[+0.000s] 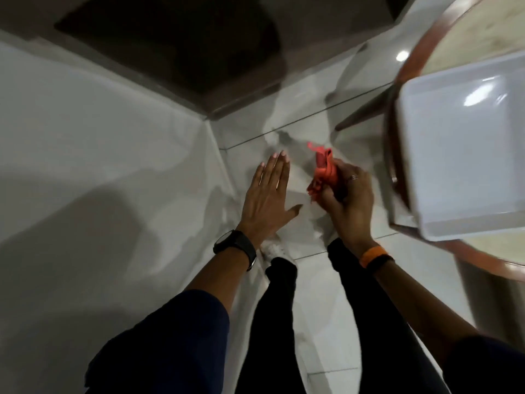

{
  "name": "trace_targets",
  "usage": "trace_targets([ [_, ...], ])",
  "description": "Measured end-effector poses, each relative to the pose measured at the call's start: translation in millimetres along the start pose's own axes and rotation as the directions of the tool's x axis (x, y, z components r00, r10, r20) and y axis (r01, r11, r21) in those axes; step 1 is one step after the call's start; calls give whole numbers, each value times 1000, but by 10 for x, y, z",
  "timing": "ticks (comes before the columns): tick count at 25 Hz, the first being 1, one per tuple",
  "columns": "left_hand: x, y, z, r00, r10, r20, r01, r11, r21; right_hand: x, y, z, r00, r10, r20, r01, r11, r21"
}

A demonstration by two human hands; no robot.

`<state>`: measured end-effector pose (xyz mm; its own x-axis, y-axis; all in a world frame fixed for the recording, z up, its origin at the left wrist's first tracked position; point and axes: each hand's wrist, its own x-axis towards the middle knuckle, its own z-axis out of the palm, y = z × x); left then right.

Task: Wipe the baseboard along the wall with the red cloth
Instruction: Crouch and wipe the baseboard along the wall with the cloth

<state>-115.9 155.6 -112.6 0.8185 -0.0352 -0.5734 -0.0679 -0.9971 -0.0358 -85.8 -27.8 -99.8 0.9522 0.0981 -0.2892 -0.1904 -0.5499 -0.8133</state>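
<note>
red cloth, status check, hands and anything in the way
Right hand shut on bunched red cloth, held above the floor. Left hand open, empty. Cloth not at the wall yet. Nothing between them.

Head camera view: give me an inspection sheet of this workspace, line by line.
Surface: pale tiled floor, glossy, with grout lines.
Job's things: red cloth bunched, off the floor; baseboard not clearly made out along the white wall.
Clutter: white tray on the round table.
Grippers: right hand closed on the cloth; left hand open, flat, empty.
Cables: nothing seen.
Surroundings: dark opening beyond the wall corner.
</note>
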Motion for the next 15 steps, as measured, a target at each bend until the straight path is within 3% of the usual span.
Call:
trace_targets([
  [2,8,-403,513,990,-53,128,39,994,106,-43,300,783,978,124,166,-148,979,140],
  [5,180,-914,1231,940,-154,305,93,974,207,89,980,1948,869,341,358,-417,894,161],
  [10,668,-1551,2005,847,-225,482,-86,837,541,364,1673,3516,705,476,526,-635,754,167],
  [12,907,-1730,2140,816,-249,521,-154,776,611,589,1711,3962,714,461,528,-640,736,222],
  [15,1236,-1963,2265,802,-291,522,-133,764,631,997,1782,4587,749,397,531,-604,740,298],
])
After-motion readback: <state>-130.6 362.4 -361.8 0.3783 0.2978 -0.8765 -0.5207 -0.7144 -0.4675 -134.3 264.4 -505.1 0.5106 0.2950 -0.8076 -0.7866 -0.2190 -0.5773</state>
